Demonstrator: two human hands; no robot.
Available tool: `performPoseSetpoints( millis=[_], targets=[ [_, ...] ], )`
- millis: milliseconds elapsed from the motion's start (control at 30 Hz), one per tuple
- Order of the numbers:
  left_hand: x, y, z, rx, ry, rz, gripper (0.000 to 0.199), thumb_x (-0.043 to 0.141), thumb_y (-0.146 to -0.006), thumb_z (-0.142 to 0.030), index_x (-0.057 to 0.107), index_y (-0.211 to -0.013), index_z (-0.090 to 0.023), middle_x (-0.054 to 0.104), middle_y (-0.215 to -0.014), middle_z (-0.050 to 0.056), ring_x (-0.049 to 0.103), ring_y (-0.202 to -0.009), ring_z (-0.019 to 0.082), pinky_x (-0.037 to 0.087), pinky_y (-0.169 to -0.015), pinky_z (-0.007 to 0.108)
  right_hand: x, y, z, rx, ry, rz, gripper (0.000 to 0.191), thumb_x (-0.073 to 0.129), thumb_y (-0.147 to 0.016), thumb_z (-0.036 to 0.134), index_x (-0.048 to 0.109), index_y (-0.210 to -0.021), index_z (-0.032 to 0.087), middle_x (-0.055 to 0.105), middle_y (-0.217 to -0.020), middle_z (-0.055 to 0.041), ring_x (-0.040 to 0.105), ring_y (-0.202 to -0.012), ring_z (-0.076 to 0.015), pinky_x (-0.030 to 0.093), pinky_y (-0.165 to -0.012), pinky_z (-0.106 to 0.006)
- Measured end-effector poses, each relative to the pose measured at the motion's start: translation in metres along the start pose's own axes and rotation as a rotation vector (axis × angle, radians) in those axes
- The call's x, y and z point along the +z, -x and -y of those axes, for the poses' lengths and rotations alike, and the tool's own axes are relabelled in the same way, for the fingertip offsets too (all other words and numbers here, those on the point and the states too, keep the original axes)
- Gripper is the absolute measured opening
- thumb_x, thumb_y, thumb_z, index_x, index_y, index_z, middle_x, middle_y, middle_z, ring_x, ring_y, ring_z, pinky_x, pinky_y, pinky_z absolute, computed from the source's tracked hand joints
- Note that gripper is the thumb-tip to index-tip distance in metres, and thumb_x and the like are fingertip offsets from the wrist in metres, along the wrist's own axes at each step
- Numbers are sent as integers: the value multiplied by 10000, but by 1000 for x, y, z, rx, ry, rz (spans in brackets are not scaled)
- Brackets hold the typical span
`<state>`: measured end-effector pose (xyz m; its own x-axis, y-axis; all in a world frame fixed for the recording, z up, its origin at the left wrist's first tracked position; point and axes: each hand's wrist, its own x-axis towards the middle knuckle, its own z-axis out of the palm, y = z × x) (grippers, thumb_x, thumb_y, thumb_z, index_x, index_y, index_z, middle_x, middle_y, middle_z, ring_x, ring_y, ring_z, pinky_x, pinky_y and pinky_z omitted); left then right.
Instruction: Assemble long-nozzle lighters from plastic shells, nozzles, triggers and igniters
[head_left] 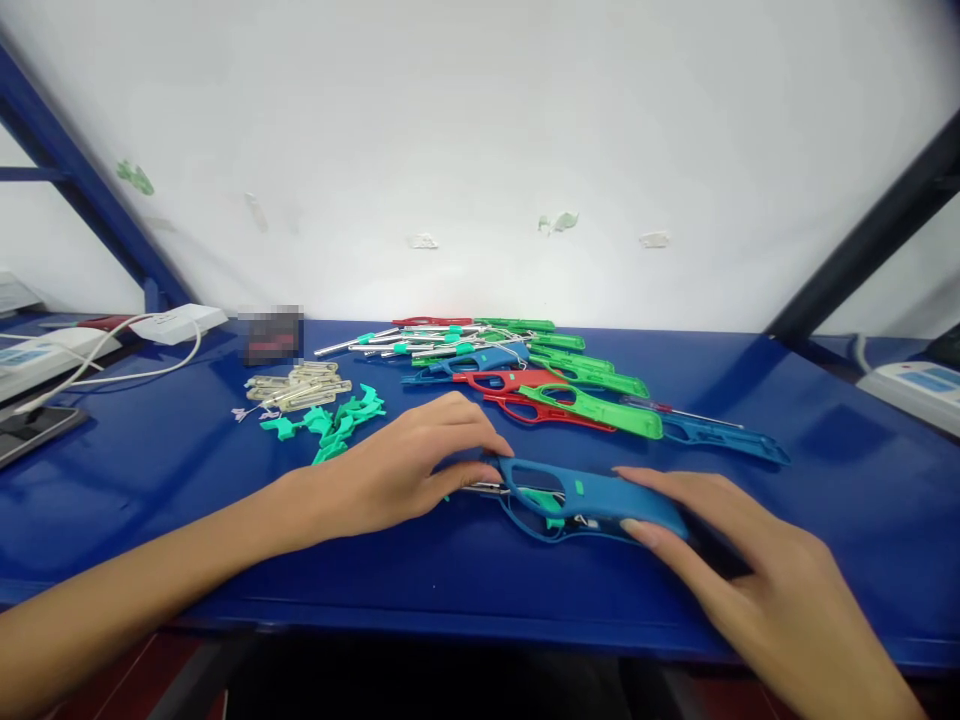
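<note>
Centrally, near the front edge of the blue table [375,600], a blue lighter casing [637,500] lies with its nozzle end to the left, halves not fully closed; a teal trigger [553,515] shows within. Left hand [424,450]: thumb and fingers pinch the nozzle end, narrow grip. Right hand [757,570]: thumb and fingers clasp the casing's rear end across its width. Behind: green casing halves [600,410] and red casing halves [517,381]. Left of these: loose teal triggers [330,428], beside pale translucent parts [307,390].

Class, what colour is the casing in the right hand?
Blue casing, best seen in the head view.
</note>
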<state>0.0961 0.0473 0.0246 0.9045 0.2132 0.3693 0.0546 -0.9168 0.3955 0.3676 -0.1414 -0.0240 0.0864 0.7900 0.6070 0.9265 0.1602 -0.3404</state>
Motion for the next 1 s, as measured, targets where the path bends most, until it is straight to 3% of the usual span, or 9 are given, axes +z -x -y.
performPoseSetpoints(
  millis=[267, 767, 1000],
  targets=[
    [7, 3, 1, 19, -42, 32, 200, 641, -1080, -244, 727, -1236, -152, 714, -1132, 77, 619, -1095, 205, 513, -1010, 315, 2, 5, 0, 100, -19, 17, 372, 619, -1007, 638, 781, -1213, 373, 832, -1141, 6, 813, -973, -235, 661, -670, -296],
    [8, 6, -2, -5, -69, 107, 202, 599, -1106, -280, 699, -1246, -174, 711, -1169, 91, 624, -1136, 230, 501, -1039, 354, 5, 14, -5, 113, 38, 107, 359, 602, -1018, 632, 712, -1283, 416, 797, -1218, 17, 768, -1066, -288, 622, -889, -467],
    [9, 6, -4, 15, -80, 119, 214, 601, -1103, -269, 701, -1248, -146, 728, -1176, 93, 622, -1139, 237, 490, -1028, 345, 4, 18, -6, 98, 48, 106, 352, 592, -1029, 624, 694, -1297, 421, 770, -1261, 25, 750, -1102, -280, 582, -946, -470]
  ],
)
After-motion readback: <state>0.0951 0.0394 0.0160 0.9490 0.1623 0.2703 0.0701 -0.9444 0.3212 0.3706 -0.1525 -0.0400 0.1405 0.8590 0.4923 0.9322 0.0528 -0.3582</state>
